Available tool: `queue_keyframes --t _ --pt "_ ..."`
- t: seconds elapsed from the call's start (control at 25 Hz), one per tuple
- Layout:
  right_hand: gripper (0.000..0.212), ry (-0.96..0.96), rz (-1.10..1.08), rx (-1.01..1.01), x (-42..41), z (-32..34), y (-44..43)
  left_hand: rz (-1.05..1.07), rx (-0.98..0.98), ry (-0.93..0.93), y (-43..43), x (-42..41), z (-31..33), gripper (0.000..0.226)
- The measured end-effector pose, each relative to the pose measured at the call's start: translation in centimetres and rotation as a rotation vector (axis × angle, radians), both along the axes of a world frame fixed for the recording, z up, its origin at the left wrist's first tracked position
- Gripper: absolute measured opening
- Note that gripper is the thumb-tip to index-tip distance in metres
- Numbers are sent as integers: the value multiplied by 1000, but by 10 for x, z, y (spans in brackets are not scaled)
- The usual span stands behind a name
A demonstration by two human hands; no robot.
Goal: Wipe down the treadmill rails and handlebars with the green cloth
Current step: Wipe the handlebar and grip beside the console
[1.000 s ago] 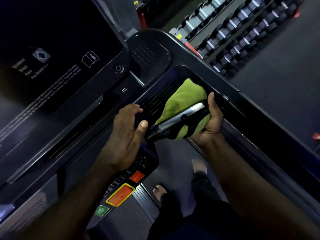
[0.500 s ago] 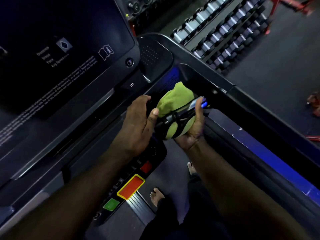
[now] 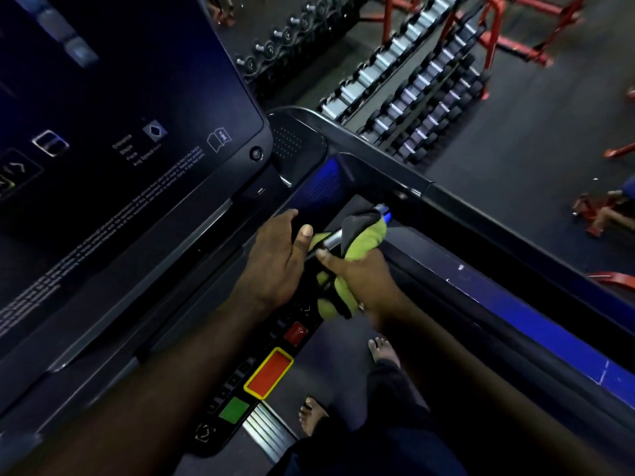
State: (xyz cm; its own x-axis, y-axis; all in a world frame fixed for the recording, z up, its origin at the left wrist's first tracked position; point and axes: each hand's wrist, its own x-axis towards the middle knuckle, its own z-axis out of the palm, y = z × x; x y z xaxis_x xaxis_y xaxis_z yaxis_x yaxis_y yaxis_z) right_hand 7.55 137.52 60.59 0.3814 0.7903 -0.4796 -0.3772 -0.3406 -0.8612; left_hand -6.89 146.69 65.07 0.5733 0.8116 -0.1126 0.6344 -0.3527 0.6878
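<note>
Starting nearest, bare feet [image 3: 385, 352] stand just past the red stop button [image 3: 269, 372]. Above that, the right hand [image 3: 364, 276] is clenched round the green cloth [image 3: 364, 240], which is bunched about the short silver handlebar [image 3: 332, 239] (the bar's far tip pokes out past the cloth). The left hand [image 3: 275, 259] rests loose-fingered on the console [image 3: 206, 255] just beside it, thumb touching the cloth. To wipe this bar well, I judge the grip should wrap it fully, then slide along its length with a twist so the underside is reached, keeping the left hand off the buttons. Farther out runs the blue-lit side rail [image 3: 515, 304], likely next; beyond it stand dumbbell racks [image 3: 429, 87].
</note>
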Motion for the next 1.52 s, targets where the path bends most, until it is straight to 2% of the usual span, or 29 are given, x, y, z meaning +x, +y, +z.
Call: queue_keyframes --t 0.08,0.16,0.24,0.28,0.36,0.4,0.44,0.56,0.64,0.68,0.76,0.84,0.92,1.0,1.08,1.12,1.2,1.24,1.32,1.36,1.44,1.52 --pt "91 -277 46 -129 16 3 -17 -9 51 -11 1 -1 -2 77" --pt "93 -572 2 -96 40 28 -25 -66 124 1 4 0 -5 63" --pt "102 -836 -16 -25 66 53 -20 -141 197 139 8 1 -9 61" --pt "100 -976 68 -53 75 57 -8 -165 218 221 9 0 -11 64" --pt "76 -1375 337 -184 74 49 12 -195 221 287 8 -3 -14 69" --pt "66 -1523 427 -204 67 40 15 -180 196 288 6 -2 -11 70" --pt "59 -1580 484 -181 57 33 16 -147 160 275 3 -1 -6 69" --pt "55 -1647 604 65 38 31 21 -3 125 211 -5 -2 2 62" --pt "57 -1669 706 270 55 32 29 68 189 206 -9 -4 0 64" --pt "57 -1668 740 304 73 30 35 77 225 207 -10 -3 -2 66" --pt "56 -1690 752 237 116 23 50 75 242 252 -9 3 -1 75" --pt "53 -1696 683 146 132 20 56 68 160 382 -7 8 4 95" --pt "49 -1716 670 191 116 20 60 74 69 492 -7 10 6 110" --pt "52 -1684 802 295 92 28 68 24 89 563 -4 11 9 110" --pt "57 -1524 1034 256 94 45 86 -59 139 638 1 15 14 109" --pt "58 -1385 1092 168 106 54 103 -104 167 681 4 21 17 115" --pt "59 -1138 1085 68 138 84 138 -156 261 712 13 41 22 133" --pt "60 -1124 973 118 154 99 155 -154 332 682 18 54 23 136" --pt "62 -1312 697 222 180 111 182 -118 430 611 28 79 23 135" --pt "64 -1429 653 200 189 108 189 -97 427 600 33 88 22 138" --pt "66 -1507 810 72 198 79 190 -74 346 631 43 101 17 146" --pt "64 -1352 942 -3 195 46 179 -74 265 665 48 106 8 149"
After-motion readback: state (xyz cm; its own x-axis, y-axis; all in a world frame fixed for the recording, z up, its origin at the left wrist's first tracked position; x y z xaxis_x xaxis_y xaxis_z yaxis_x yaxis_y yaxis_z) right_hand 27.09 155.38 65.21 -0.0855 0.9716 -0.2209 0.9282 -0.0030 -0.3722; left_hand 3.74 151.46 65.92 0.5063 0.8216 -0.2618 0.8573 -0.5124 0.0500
